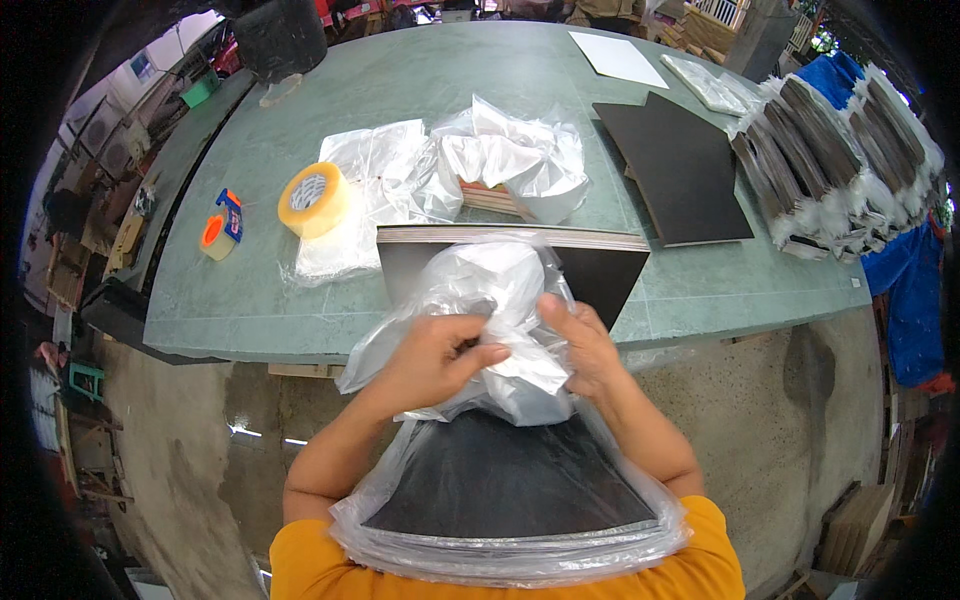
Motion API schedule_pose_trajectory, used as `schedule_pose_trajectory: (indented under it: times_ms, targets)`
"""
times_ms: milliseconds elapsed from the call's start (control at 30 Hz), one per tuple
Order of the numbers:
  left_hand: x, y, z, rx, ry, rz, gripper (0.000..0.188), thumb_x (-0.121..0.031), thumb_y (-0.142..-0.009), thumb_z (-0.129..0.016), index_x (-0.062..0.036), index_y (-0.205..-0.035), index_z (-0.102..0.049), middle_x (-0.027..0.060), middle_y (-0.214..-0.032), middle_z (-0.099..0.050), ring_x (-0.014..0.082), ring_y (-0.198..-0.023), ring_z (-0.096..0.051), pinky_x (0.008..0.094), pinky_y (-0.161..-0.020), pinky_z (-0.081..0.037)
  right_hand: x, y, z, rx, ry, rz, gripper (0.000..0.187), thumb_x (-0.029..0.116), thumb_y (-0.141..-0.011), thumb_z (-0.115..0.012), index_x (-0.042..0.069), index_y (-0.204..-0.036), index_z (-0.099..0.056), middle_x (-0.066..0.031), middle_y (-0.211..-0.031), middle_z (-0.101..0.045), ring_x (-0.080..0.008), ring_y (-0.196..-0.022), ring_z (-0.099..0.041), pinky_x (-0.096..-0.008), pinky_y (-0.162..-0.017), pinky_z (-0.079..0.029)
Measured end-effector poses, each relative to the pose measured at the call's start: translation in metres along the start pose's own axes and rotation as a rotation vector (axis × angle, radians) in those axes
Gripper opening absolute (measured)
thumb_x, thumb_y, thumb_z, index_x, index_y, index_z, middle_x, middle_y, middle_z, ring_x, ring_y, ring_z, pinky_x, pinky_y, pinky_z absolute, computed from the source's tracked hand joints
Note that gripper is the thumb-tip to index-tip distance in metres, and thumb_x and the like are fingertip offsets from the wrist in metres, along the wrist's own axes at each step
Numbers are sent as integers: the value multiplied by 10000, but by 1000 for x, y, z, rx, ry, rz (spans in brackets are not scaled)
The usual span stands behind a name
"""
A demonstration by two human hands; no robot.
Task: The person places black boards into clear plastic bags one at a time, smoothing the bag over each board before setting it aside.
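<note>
Nearest, the person's yellow sleeves (308, 550) are framing a plastic-wrapped stack of black boards (510, 475) that is sitting against the body, below both hands. Its clear plastic wrap (495, 275) is bunching up beyond the boards, directly between the hands. The left hand (432, 352) is pinching the wrap from the left, thumb and forefinger closing on a fold; the right hand (583, 345) is gripping it from the right, its thumb pressing on top while some fingers are hiding behind the film.

Below, a stained concrete floor (725, 430) is showing on both sides. Just past the hands, a black board stack (607, 285) is standing on edge by the near rim of the green tabletop (250, 320). Behind it, a crumpled plastic cover (515, 160) is lying beside flat plastic sleeves (365, 160), with a roll of packing tape (312, 200) resting on them. An orange-and-blue tape dispenser (222, 225) is standing further left.

To the right, loose black boards (685, 170) are overlapping near plastic-wrapped bundles (810, 150), and a blue tarp (905, 310) is hanging below these. Farther off, a white sheet (618, 60) is lying flat, and a black container (278, 42) is standing at the far left corner.
</note>
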State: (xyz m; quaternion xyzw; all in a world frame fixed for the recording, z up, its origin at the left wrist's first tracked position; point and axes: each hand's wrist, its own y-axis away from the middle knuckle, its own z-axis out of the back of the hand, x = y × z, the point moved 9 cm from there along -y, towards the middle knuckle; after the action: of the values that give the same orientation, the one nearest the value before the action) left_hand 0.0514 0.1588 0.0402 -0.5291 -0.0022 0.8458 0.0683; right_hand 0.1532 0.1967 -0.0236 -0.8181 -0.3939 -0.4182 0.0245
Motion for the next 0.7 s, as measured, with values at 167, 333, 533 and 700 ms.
schedule_pose_trajectory:
  times_ms: [167, 333, 533, 700]
  targets:
    - [-7, -6, -9, 67, -73, -61, 310, -206, -699, -671, 15, -623, -468, 102, -510, -407, 143, -469, -340, 289, -455, -310, 10, 3, -3, 135, 500, 192, 252, 250, -778, -611, 13, -862, -603, -16, -788, -600, -56, -676, -522, -210, -606, -423]
    - [-12, -4, 3, 47, -101, -109, 274, -166, -717, -643, 18, -636, -457, 109, -549, -415, 179, -497, -358, 298, -479, -324, 15, 4, 12, 11, 128, 129, 240, 227, -787, -590, 5, -881, -594, -43, -796, -607, -78, -667, -552, -217, -604, -443]
    - [1, -5, -7, -45, -48, -149, 164, -87, -691, -563, 6, -643, -437, 76, -569, -427, 159, -519, -421, 297, -486, -347, 18, 6, -11, 61, 602, 347, 252, 250, -807, -572, -2, -825, -579, 6, -745, -567, -48, -614, -488, -183, -544, -377]
    - [120, 34, 73, -428, 425, 152, 302, -105, -720, -518, -44, -1015, -490, 67, -945, -537, 176, -802, -537, 286, -711, -449, 29, 7, 21, -127, 245, 281, 225, 234, -829, -540, 13, -864, -570, -21, -767, -586, -70, -668, -530, -212, -610, -430]
